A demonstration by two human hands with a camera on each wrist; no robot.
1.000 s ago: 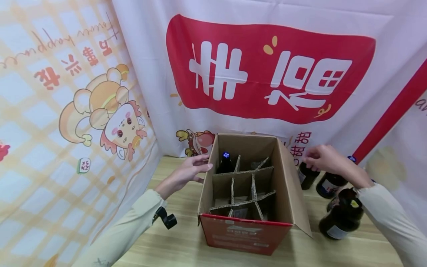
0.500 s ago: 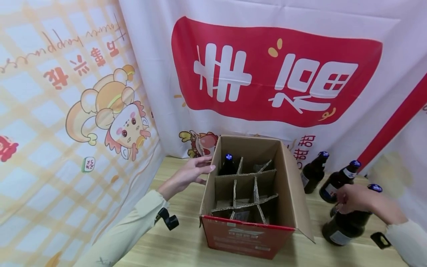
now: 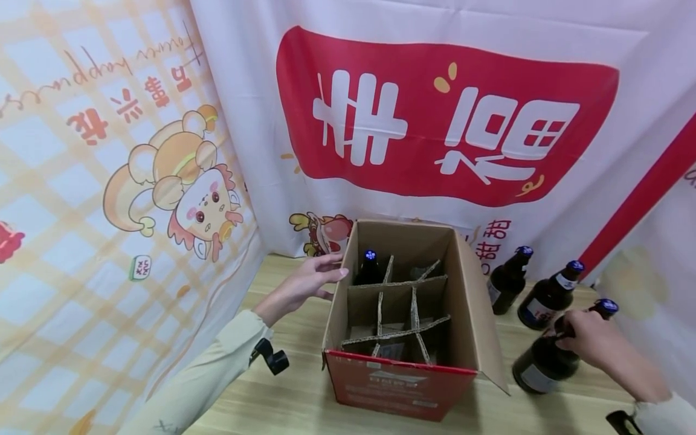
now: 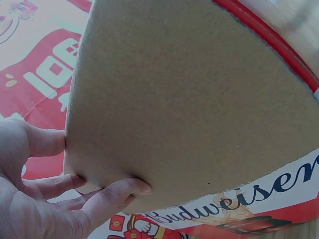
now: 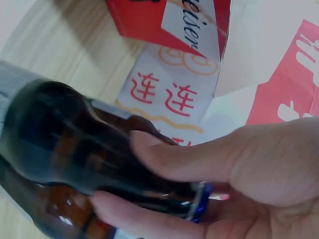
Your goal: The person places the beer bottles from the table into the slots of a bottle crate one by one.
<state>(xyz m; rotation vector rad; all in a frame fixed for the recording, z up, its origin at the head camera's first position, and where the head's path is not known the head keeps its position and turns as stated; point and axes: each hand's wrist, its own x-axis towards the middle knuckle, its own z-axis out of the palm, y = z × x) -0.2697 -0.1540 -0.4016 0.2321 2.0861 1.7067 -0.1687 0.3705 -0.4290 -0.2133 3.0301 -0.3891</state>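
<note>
In the head view, my left hand [image 3: 304, 279] rests with relaxed fingers against the left side of the cardboard box [image 3: 399, 380]. The left wrist view shows its fingertips touching a plain brown flap [image 4: 179, 109]. On the right, my right hand [image 3: 592, 341] grips a dark beer bottle [image 3: 541, 368] around its neck. Thumb and fingers lie on opposite sides of that bottle in the right wrist view, near its blue cap [image 5: 201, 201]. A second brown bottle [image 5: 65, 206] shows close behind it there. One blue-capped bottle [image 3: 370, 266] stands in the box's back left compartment.
Cardboard dividers [image 3: 399, 282] split the box into several compartments. Two more beer bottles, one at the back [image 3: 505, 290] and a nearer bottle [image 3: 544, 305], stand right of the box. The box's right flap [image 3: 484, 326] sticks outward. Printed curtains [image 3: 446, 115] hang behind the table.
My right hand has drawn back from above the rear bottles toward the front right and now holds the front bottle's neck. My left hand stays at the box.
</note>
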